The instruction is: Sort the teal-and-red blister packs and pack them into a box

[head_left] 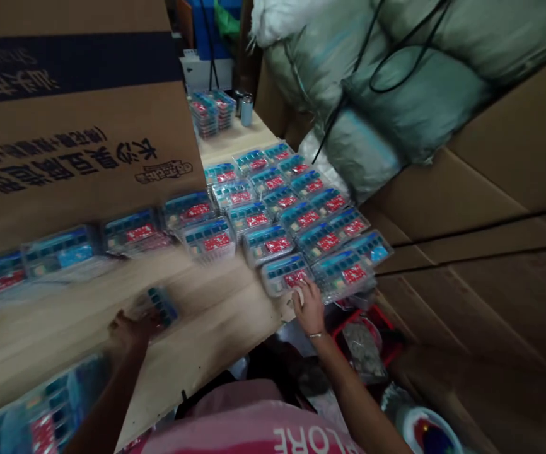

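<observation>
Remotely, I see the left hand curled around a blurred clear plastic case with dark-teal compartments over the pale wooden table, while the right hand, its grip unclear, touches a red-patched transparent box that a nudge could shove into neighbouring boxes.

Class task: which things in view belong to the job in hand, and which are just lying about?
Job in hand, seemingly:
blurred box in the left hand
clear box at the right hand
similar boxes in rows
tabletop

Probably just lying about:
pale can
bulging sacks
red basket
</observation>
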Demonstrator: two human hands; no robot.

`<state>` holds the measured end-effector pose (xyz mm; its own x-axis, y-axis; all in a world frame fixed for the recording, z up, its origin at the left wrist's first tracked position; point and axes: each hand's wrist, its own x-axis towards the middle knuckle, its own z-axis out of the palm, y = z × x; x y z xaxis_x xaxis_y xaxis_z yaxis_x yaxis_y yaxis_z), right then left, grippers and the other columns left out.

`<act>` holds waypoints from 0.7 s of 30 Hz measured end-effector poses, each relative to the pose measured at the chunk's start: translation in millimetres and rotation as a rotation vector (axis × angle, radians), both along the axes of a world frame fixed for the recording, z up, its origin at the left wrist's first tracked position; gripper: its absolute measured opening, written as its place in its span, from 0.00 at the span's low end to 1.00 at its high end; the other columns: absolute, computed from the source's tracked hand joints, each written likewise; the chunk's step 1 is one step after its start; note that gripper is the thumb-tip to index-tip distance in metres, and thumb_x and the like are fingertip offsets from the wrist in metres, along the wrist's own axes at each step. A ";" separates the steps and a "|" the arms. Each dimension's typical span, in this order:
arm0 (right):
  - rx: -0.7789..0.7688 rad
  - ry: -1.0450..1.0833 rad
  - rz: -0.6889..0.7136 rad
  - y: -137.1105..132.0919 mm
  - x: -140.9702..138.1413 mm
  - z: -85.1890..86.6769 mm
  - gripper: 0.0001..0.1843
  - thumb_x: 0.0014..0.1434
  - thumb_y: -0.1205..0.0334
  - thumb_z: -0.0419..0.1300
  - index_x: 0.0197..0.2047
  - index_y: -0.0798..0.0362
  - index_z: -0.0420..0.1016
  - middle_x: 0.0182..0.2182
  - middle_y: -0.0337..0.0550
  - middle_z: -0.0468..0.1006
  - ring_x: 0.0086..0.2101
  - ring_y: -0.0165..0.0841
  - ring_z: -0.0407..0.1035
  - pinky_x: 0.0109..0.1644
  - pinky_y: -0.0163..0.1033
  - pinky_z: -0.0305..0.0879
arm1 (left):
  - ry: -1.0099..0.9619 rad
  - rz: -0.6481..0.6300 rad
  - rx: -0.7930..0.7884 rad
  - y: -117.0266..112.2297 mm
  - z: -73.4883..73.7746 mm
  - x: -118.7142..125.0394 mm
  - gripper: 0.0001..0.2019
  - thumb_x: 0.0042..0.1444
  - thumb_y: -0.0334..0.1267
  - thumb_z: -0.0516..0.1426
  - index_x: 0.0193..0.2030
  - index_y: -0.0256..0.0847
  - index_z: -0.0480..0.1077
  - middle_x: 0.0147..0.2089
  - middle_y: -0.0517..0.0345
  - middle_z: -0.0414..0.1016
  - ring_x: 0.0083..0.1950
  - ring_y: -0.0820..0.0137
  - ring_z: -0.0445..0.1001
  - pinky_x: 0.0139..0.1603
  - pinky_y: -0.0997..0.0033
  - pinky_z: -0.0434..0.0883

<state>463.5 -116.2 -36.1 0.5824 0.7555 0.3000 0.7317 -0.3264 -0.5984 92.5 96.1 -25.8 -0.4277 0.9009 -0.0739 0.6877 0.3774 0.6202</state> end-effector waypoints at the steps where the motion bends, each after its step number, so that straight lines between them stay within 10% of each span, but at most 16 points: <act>1: -0.034 -0.010 -0.028 4.0 6.4 -1.3 0.19 0.61 0.63 0.47 0.53 0.55 0.70 0.53 0.54 0.68 0.54 0.41 0.62 0.57 0.52 0.62 | 0.106 -0.067 0.050 -2.5 0.0 8.1 0.28 0.41 0.44 0.61 0.51 0.38 0.64 0.51 0.46 0.70 0.59 0.44 0.63 0.53 0.42 0.64; 5: -0.208 -0.017 -0.066 26.6 18.2 -12.3 0.24 0.62 0.65 0.45 0.58 0.61 0.65 0.60 0.60 0.62 0.59 0.44 0.54 0.61 0.54 0.55 | -0.264 -0.492 -0.079 -33.3 -7.0 111.0 0.25 0.42 0.42 0.61 0.49 0.38 0.66 0.54 0.41 0.69 0.55 0.51 0.68 0.54 0.51 0.66; 11: -0.383 -0.078 -0.029 34.6 23.9 -14.8 0.24 0.61 0.65 0.47 0.59 0.62 0.65 0.60 0.59 0.61 0.60 0.46 0.52 0.61 0.51 0.53 | -0.935 -0.496 -0.513 -85.2 -19.4 279.0 0.25 0.36 0.42 0.67 0.43 0.38 0.70 0.46 0.46 0.76 0.48 0.57 0.73 0.46 0.60 0.70; 21: -0.353 -0.023 0.061 28.3 30.7 -7.9 0.26 0.60 0.62 0.49 0.60 0.60 0.63 0.60 0.55 0.62 0.60 0.47 0.49 0.62 0.52 0.50 | -0.942 -0.431 -0.513 -91.5 -20.2 277.2 0.28 0.35 0.37 0.68 0.46 0.40 0.66 0.45 0.50 0.77 0.42 0.61 0.76 0.40 0.62 0.72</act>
<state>494.2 -88.0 -44.1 0.5287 0.8484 0.0269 0.7686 -0.4651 -0.4393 369.6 4.6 -46.1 0.3274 0.7302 -0.5997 0.1673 0.5798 0.7974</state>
